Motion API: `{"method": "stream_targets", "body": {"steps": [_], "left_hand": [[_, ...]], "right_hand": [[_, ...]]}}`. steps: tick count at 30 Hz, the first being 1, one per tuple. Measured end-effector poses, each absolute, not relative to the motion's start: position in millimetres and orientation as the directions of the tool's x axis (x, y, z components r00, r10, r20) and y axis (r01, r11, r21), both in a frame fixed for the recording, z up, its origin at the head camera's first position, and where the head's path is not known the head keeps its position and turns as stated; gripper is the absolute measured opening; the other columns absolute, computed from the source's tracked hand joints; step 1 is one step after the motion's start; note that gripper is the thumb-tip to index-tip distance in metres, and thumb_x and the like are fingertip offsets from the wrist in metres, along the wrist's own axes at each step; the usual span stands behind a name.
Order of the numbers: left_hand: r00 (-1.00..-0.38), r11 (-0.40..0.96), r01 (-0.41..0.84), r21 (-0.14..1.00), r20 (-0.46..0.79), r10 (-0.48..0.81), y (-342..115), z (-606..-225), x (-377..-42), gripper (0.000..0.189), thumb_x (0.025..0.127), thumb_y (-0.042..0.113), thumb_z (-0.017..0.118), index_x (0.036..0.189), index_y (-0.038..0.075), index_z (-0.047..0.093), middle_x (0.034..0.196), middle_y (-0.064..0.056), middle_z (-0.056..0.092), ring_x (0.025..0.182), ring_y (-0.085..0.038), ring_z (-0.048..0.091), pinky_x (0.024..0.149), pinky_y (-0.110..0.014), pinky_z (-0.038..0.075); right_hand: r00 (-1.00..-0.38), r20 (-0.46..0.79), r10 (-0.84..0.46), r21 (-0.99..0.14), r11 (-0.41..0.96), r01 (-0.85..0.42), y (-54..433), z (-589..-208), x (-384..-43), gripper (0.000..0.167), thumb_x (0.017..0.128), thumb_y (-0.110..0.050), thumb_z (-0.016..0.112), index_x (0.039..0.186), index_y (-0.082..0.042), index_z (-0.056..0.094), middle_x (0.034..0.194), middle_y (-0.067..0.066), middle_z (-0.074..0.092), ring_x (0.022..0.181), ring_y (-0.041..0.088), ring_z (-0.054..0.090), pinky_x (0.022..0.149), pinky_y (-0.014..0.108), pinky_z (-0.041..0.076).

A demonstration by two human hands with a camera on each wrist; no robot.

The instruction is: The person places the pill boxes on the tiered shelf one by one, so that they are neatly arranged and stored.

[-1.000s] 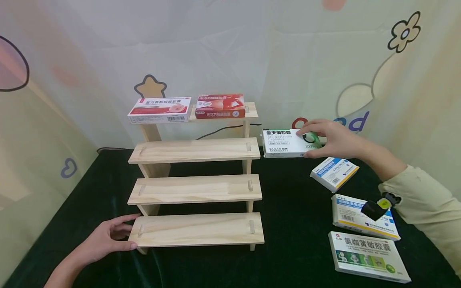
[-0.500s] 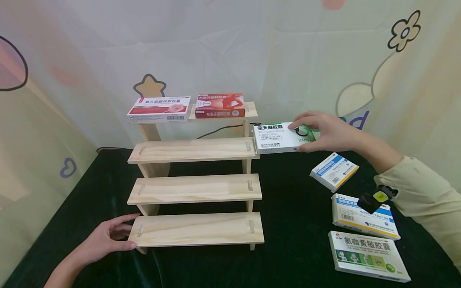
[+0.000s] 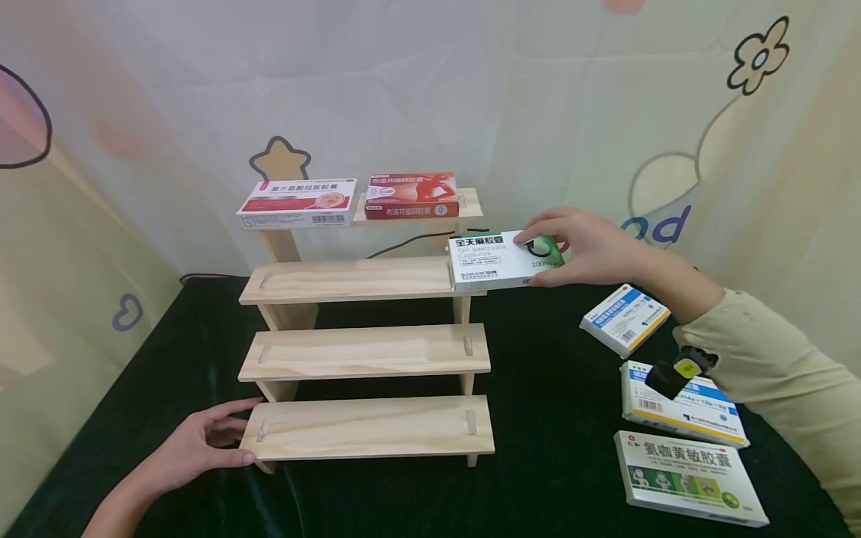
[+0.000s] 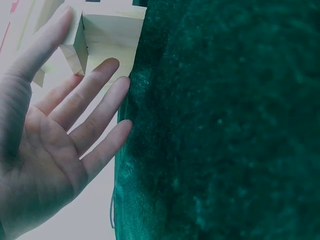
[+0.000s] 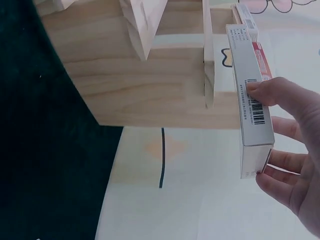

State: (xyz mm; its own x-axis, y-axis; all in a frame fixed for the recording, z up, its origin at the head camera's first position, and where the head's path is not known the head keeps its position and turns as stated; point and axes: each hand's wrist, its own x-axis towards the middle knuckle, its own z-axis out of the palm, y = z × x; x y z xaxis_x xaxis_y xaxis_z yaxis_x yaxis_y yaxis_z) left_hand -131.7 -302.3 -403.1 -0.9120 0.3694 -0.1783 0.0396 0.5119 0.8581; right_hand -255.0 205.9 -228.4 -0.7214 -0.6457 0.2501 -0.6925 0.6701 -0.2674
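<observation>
My right hand (image 3: pixel 588 245) pinches a white and green medicine box (image 3: pixel 494 261), thumb on its front edge and fingers at the back. The box's left part overlaps the right end of the second-highest step of a wooden stepped shelf (image 3: pixel 363 426). Whether it touches that step is unclear. In the right wrist view, the barcoded side of the box faces the camera. My left hand (image 3: pixel 191 448) holds the left end of the lowest step between thumb and index finger. Its other fingers extend loosely in the left wrist view. A white-red box (image 3: pixel 296 205) and a red box (image 3: pixel 412 196) lie on the top step.
On the dark green cloth (image 3: pixel 538 463) at the right lie a small blue-white box (image 3: pixel 625 320), a larger blue-white box (image 3: pixel 655 407) partly behind the wrist camera (image 3: pixel 669 377), and a green-white box (image 3: pixel 686 478). A printed curtain (image 3: pixel 430 90) hangs behind the shelf.
My right hand has carried the white and green box leftward, from beside the shelf to over the second-highest step's right end. The left hand stays where it was.
</observation>
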Motion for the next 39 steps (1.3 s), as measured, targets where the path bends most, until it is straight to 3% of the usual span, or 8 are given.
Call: {"method": "stream_targets", "body": {"steps": [14, 33, 39], "left_hand": [[-0.914, 0.516, 0.026, 0.856, -0.188, 0.359, -301.5, -402.9, -129.9, 0.071, 0.082, 0.017, 0.066, 0.136, -0.010, 0.027, 0.114, -0.030, 0.056, 0.100, -0.036, 0.058, 0.080, -0.049, 0.048], [-0.909, 0.504, 0.037, 0.863, -0.180, 0.376, -301.1, -400.4, -129.9, 0.070, 0.083, 0.015, 0.065, 0.135, -0.012, 0.027, 0.113, -0.030, 0.056, 0.100, -0.038, 0.058, 0.080, -0.050, 0.048], [-0.911, 0.502, 0.045, 0.864, -0.170, 0.375, -301.5, -401.8, -128.9, 0.070, 0.083, 0.016, 0.065, 0.135, -0.011, 0.027, 0.114, -0.030, 0.056, 0.098, -0.035, 0.059, 0.080, -0.048, 0.049]], "right_hand": [[-0.714, 0.266, -0.647, -0.254, 0.668, -0.700, 171.6, -228.9, -252.6, 0.048, 0.070, -0.025, 0.077, 0.113, -0.008, 0.063, 0.119, 0.014, 0.055, 0.105, 0.028, 0.048, 0.086, 0.046, 0.043], [-0.693, 0.277, -0.666, -0.308, 0.622, -0.720, 141.5, -233.1, -254.5, 0.053, 0.067, -0.030, 0.078, 0.113, -0.008, 0.063, 0.125, 0.012, 0.053, 0.108, 0.026, 0.046, 0.091, 0.045, 0.041], [-0.671, 0.302, -0.678, -0.298, 0.601, -0.741, 130.3, -235.1, -254.1, 0.053, 0.067, -0.030, 0.079, 0.112, -0.008, 0.064, 0.122, 0.011, 0.055, 0.104, 0.023, 0.047, 0.088, 0.040, 0.042]]}}
